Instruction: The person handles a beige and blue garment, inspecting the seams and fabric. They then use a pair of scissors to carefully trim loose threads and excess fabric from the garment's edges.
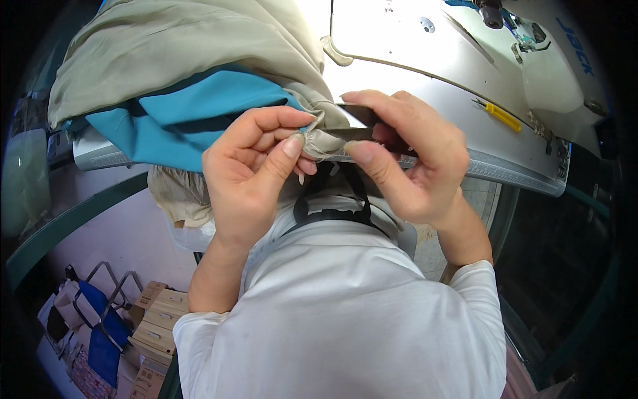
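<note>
My left hand (256,156) is closed, pinching a gathered edge of a khaki garment (199,50) between thumb and fingers. Beneath the khaki cloth, a turquoise fabric (183,106) spreads over the table's front edge. Close by on the right, my right hand (412,153) is closed around dark metal thread snips (357,133). Their blades point left and reach the bunched cloth at my left fingertips. The handle of the snips is mostly hidden inside my right hand.
A sewing machine (558,73) stands at the far right on the white table (399,86). A yellow-handled seam ripper (503,116) lies at the right. Below left are a blue folding chair (106,332) and a wooden drawer unit (159,326). Beige cloth (179,196) hangs under the table edge.
</note>
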`<state>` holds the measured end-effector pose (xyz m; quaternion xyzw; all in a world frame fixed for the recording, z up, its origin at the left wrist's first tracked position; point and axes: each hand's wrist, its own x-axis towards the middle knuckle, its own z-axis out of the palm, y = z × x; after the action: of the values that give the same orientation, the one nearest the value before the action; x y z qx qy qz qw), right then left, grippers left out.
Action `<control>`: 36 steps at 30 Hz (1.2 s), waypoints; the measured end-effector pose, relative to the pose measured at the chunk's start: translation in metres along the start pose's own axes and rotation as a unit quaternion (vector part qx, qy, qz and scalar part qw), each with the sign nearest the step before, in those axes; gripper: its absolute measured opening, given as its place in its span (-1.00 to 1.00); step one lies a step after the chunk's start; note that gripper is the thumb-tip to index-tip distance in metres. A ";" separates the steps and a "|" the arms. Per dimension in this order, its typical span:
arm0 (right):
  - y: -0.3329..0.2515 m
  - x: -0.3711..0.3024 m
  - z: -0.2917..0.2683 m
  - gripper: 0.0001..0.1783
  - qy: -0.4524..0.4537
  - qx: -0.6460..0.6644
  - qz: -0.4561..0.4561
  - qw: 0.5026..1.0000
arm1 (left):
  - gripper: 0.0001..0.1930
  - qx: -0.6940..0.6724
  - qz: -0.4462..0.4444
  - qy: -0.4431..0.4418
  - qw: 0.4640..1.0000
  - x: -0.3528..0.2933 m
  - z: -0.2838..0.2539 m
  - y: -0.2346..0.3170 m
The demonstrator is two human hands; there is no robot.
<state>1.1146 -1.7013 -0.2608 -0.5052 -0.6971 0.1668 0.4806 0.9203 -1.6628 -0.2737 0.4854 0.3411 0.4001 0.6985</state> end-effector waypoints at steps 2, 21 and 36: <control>0.001 0.001 -0.003 -0.67 -0.008 0.007 0.021 1.000 | -0.81 -0.006 0.001 0.004 1.000 -0.001 0.000 0.000; -0.001 0.002 0.012 -0.84 -0.095 0.118 0.154 0.976 | -0.82 0.051 0.032 0.004 0.998 -0.005 0.006 0.001; 0.004 0.006 0.012 -0.84 -0.056 0.094 0.049 0.993 | -0.81 -0.019 0.022 -0.011 1.000 -0.003 0.004 0.001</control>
<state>1.1070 -1.6911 -0.2663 -0.4809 -0.6786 0.2831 0.4775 0.9226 -1.6671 -0.2715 0.4837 0.3153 0.4164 0.7023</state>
